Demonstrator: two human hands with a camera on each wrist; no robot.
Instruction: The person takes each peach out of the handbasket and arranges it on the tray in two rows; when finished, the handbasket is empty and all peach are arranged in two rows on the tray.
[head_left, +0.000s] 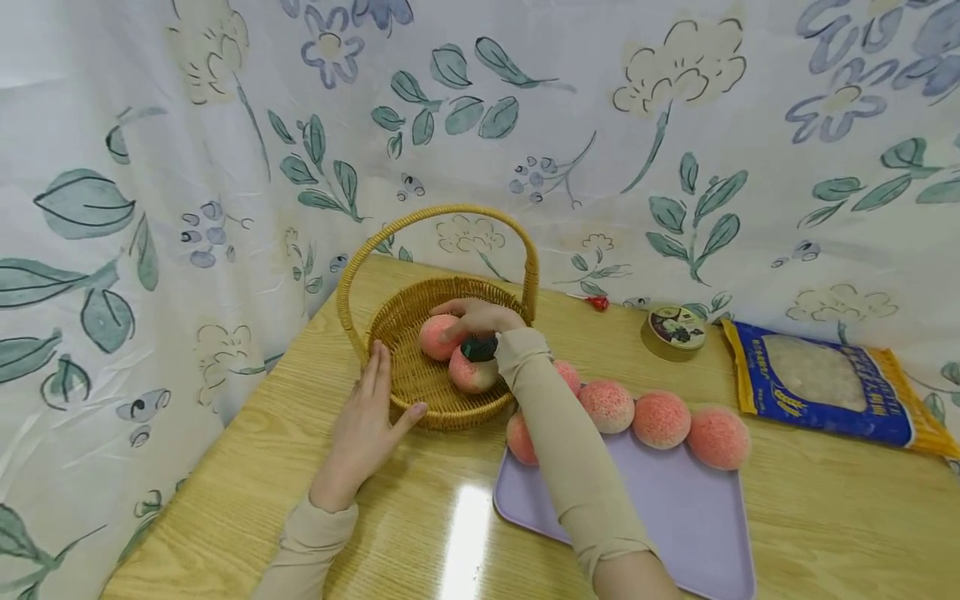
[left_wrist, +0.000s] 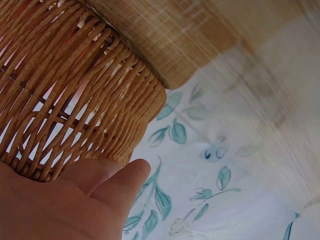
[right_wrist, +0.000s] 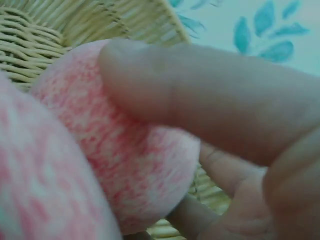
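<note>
A round wicker basket with a tall arched handle stands on the table. Inside it, my right hand grips a pink and cream peach. In the right wrist view the thumb lies across this peach, with other fingers around its far side. A second peach sits in the basket, just under the right wrist. My left hand rests against the basket's left front side, fingers extended along the rim. The left wrist view shows that hand beside the woven wall.
Right of the basket lies a lilac tray with several peaches along its far and left edges, partly behind my right forearm. Farther back are a round tin, a small red item and a blue and yellow bag. A floral curtain hangs behind.
</note>
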